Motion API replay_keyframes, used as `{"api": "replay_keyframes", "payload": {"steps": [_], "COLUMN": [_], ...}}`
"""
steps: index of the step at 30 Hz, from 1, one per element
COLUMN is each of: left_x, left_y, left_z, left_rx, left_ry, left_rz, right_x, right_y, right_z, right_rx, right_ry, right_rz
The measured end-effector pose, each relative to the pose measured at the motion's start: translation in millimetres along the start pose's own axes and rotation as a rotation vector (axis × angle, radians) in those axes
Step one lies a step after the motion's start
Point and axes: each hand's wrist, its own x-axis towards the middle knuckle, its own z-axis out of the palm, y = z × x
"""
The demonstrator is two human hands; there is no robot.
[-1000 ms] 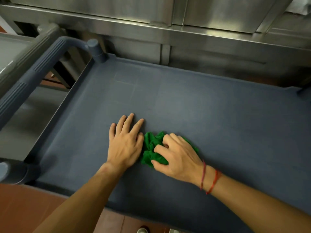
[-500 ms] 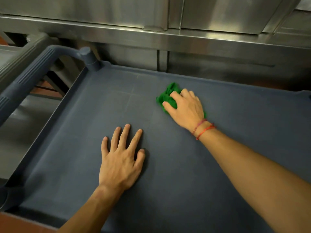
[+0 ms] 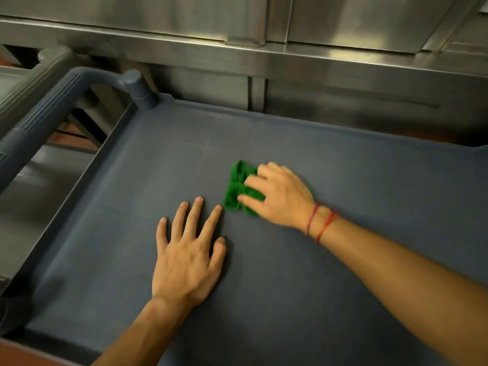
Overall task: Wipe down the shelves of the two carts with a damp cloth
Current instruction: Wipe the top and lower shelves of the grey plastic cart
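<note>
A dark blue-grey cart's top shelf [image 3: 343, 207] fills most of the head view. My right hand [image 3: 280, 194], with red strings at the wrist, grips a bunched green cloth [image 3: 236, 188] and presses it on the shelf near the middle. My left hand [image 3: 188, 254] lies flat on the shelf, fingers spread, just in front and to the left of the cloth; its index fingertip is close to the cloth's lower edge. Part of the cloth is hidden under my right hand.
The cart's ribbed handle [image 3: 45, 112] and corner post [image 3: 137, 85] rise at the left. A second grey cart [image 3: 18, 83] stands further left. Stainless steel cabinets [image 3: 317, 64] run along the back. Reddish floor [image 3: 15, 352] shows at the bottom left.
My right hand first pushed the cloth from near my left hand out to the shelf's far side, then drew it back toward me. My left hand stayed flat on the shelf.
</note>
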Motion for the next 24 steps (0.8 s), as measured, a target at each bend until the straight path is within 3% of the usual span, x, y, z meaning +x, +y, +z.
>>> {"api": "replay_keyframes", "payload": {"steps": [7,12,19,24], "left_x": [3.1,1.9,-0.6,0.9], "left_y": [-0.6,-1.2,-1.5,-0.3], "left_z": [0.9,-2.1,-1.2,-1.7], "left_rx": [-0.006,-0.022,0.003,0.0], "left_ry": [-0.001,-0.003,-0.006,-0.002], "left_rz": [-0.009,-0.007,-0.007,-0.006], "right_x": [88.3,77.8,-28.7,-37.6], "right_y": [91.0,71.7,-35.7,-17.7], "right_z": [10.2,9.0,-20.0,-24.8], "right_rx": [-0.149,-0.11,0.009,0.044], "right_ry": [0.055,0.041,-0.046,-0.068], "right_rz": [0.333,0.428,0.221,0.077]}}
